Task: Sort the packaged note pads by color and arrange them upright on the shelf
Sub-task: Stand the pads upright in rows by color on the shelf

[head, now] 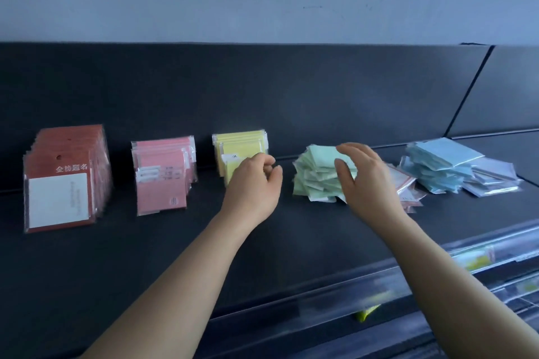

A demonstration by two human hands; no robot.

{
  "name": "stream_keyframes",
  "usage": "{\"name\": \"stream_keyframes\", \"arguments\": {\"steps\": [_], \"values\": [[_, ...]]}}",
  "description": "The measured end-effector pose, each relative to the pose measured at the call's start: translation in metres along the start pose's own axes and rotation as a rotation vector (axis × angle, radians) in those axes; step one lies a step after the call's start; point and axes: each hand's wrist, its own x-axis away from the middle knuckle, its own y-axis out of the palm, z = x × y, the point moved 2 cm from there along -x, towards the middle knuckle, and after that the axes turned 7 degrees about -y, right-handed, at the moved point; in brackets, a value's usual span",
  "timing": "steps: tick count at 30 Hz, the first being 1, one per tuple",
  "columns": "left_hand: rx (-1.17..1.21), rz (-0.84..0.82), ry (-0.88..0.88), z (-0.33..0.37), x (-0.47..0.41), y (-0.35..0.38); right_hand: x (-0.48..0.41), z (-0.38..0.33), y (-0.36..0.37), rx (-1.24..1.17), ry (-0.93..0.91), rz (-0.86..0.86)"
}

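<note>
At shelf [175,242] middle, flat green pile [309,181] sits just left of right hand [367,183], fingers spread, nearer; left hand [250,183] loosely curled before upright yellow row [239,143], grip unclear.

Two arms show, both bare from the lower edge of the view up to the fingertips. The left forearm [175,280] and right forearm [455,280] are slim and smooth, narrowing toward the hands. The left grip [253,183] and right grip [367,183] are bare hands with slender fingers [355,150]. Their tips are blurred, so the nails cannot be made out.
</note>
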Motion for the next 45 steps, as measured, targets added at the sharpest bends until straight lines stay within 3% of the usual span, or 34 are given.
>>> {"name": "stream_keyframes", "arguments": {"steps": [3,6,11,16,21,26,35,45], "values": [[0.033,-0.108,-0.112,0.024,-0.008,0.023,-0.017,0.033,-0.007,0.003,0.161,-0.151],[0.059,-0.177,-0.243,0.039,-0.018,0.045,-0.029,0.046,-0.006,-0.056,0.207,-0.315],[0.35,-0.165,-0.418,0.048,-0.027,0.065,-0.026,0.056,-0.004,-0.173,0.066,-0.412],[0.364,-0.14,-0.486,0.033,-0.01,0.063,-0.01,0.062,-0.003,-0.254,-0.124,-0.47],[0.367,-0.176,-0.517,0.015,0.018,0.059,-0.008,0.081,-0.008,-0.248,-0.168,-0.379],[0.363,-0.168,-0.495,0.021,0.033,0.059,-0.003,0.084,-0.004,-0.153,-0.173,-0.462],[0.387,-0.048,-0.555,0.015,0.04,0.044,-0.009,0.08,-0.007,-0.123,-0.001,-0.44],[0.224,0.053,-0.516,-0.006,0.033,0.028,-0.012,0.082,-0.026,-0.562,0.386,-0.181]]}}
